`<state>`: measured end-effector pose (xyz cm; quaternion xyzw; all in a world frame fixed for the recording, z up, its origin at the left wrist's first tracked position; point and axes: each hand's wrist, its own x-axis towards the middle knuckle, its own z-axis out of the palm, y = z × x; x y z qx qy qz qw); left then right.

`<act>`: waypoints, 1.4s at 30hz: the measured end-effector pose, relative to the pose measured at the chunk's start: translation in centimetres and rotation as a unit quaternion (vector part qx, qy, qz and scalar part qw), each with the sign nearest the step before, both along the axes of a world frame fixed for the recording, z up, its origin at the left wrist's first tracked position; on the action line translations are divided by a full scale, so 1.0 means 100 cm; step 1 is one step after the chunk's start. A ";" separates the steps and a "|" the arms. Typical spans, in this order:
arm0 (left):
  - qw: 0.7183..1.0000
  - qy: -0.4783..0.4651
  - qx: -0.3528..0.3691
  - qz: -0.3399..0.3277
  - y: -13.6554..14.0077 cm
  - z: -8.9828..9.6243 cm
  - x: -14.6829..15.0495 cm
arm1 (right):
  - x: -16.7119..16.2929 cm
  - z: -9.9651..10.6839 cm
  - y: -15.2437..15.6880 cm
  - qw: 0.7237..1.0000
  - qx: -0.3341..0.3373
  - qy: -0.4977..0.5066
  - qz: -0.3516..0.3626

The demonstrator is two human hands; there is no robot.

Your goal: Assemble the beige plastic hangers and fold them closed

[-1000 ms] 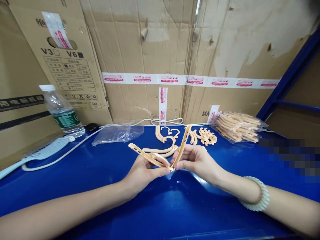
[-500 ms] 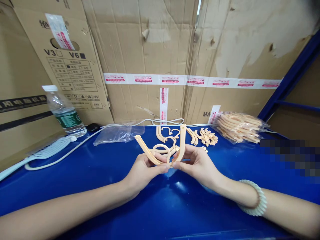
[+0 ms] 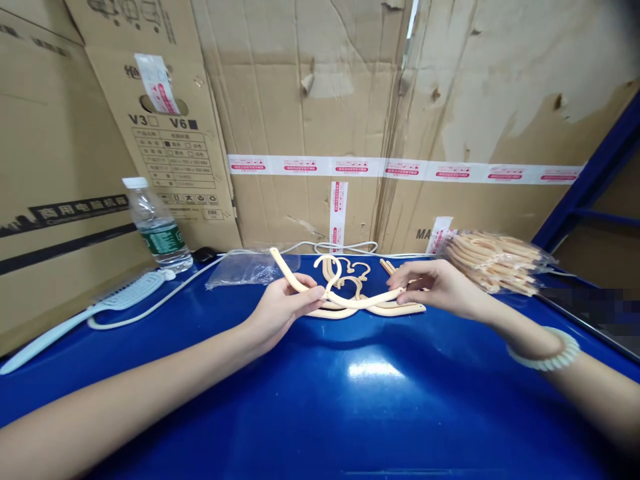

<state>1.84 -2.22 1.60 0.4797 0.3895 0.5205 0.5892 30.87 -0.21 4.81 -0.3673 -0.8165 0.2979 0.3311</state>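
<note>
A cream plastic clothes hanger (image 3: 363, 302), with a hook and two curved arms, is held up over the table. My left hand (image 3: 284, 308) pinches it near the middle, beside the base of the hook. At the other side, my right hand (image 3: 440, 287) has its fingers closed around the tip of the right arm. The left arm slants up past my left hand. Just behind lies another assembled hanger (image 3: 390, 311), partly covered by the held one. Loose hooks (image 3: 359, 272) and arm pieces lie farther back, some hidden by my right hand.
A clear bag of hanger arms (image 3: 493, 260) lies at the back right. To the left are an empty-looking plastic bag (image 3: 240, 270), a water bottle (image 3: 159, 230), a pale blue hairbrush (image 3: 135, 292) and a white cable (image 3: 125, 325). Cardboard (image 3: 300, 120) walls the blue table (image 3: 320, 407).
My right hand has moved right, from the hanger's middle to its arm tip. The right arm has swung from upright to spread outward. The camera view has shifted slightly.
</note>
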 end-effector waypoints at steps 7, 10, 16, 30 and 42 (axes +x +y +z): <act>0.991 0.109 0.062 -0.034 0.023 0.012 -0.025 | 0.018 0.014 0.001 0.974 0.081 -0.213 0.001; 0.962 0.224 0.126 -0.089 0.033 0.022 -0.040 | 0.025 0.012 0.004 0.970 0.072 -0.233 0.010; 0.846 0.428 0.277 -0.156 0.032 0.031 -0.047 | 0.028 0.001 0.007 0.960 0.025 -0.276 0.041; 0.692 0.556 0.427 -0.171 0.024 0.017 -0.039 | 0.032 -0.001 0.009 0.947 -0.024 -0.318 0.028; 0.663 0.567 0.466 -0.151 0.021 0.016 -0.038 | 0.030 -0.003 0.012 0.927 -0.035 -0.373 0.013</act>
